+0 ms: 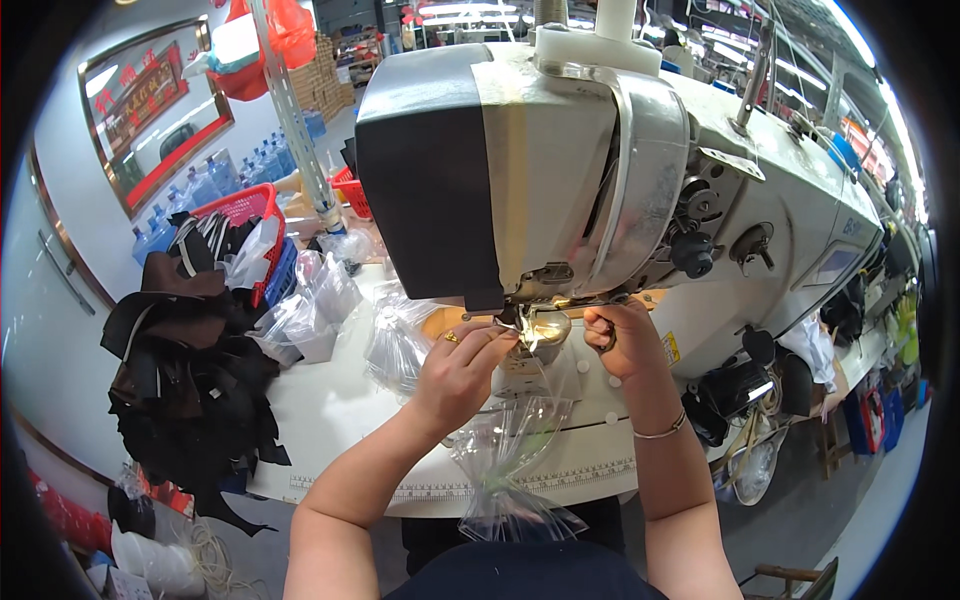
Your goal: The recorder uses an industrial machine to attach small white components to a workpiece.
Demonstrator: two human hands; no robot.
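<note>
An industrial sewing machine (560, 170) with a dark end cover fills the upper middle, its lamp lighting the needle area. My left hand (458, 372), a ring on one finger, is at the left of the needle area with its fingertips pressed together. What they pinch is too small to make out. Right of the needle my right hand (624, 338) is closed, with a dark loop showing at its fingers, like a scissors handle; the rest of the tool is unclear. Below, a clear plastic sheet or bag (510, 455) hangs over the table's front edge.
Black and brown cut pieces (190, 370) are heaped at the left table edge. Behind them stand a red basket (262, 215) and clear plastic bags (315, 295). A printed ruler (430, 490) runs along the white table's (335, 440) front. Cables and bags hang at right.
</note>
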